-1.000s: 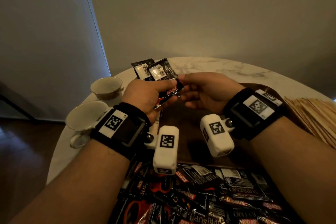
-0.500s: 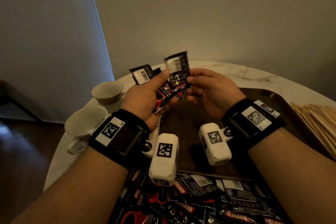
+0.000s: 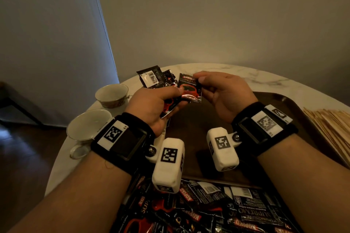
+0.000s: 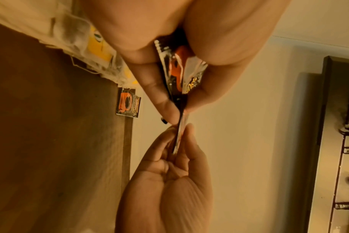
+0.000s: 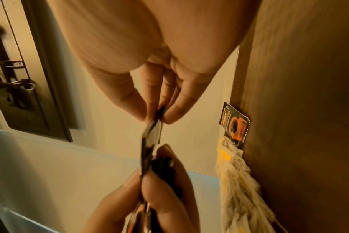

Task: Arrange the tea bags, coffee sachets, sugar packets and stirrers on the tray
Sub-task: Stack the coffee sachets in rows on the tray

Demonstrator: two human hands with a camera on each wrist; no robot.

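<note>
My left hand [image 3: 176, 98] grips a fanned bunch of black coffee sachets [image 3: 157, 79] above the dark brown tray [image 3: 198, 128]. My right hand [image 3: 198, 79] pinches the top corner of one more coffee sachet [image 3: 190, 89], printed front toward me, its left edge under my left thumb. The left wrist view shows both hands meeting edge-on at this sachet [image 4: 180, 126]; so does the right wrist view [image 5: 152, 130]. A single sachet [image 5: 235, 124] lies at the tray's far end beside a row of pale tea bags [image 5: 239, 173]. Wooden stirrers [image 3: 331, 128] lie at the right.
A heap of coffee sachets [image 3: 208, 210] covers the table's near edge below my wrists. Two empty teacups [image 3: 111, 94] [image 3: 89, 126] stand on the marble table [image 3: 265, 79] to the left of the tray. A wall rises close behind the round table.
My right hand turned its sachet from barcode side to printed front and brought it down against the bunch in my left hand. Both hands sit slightly higher in view.
</note>
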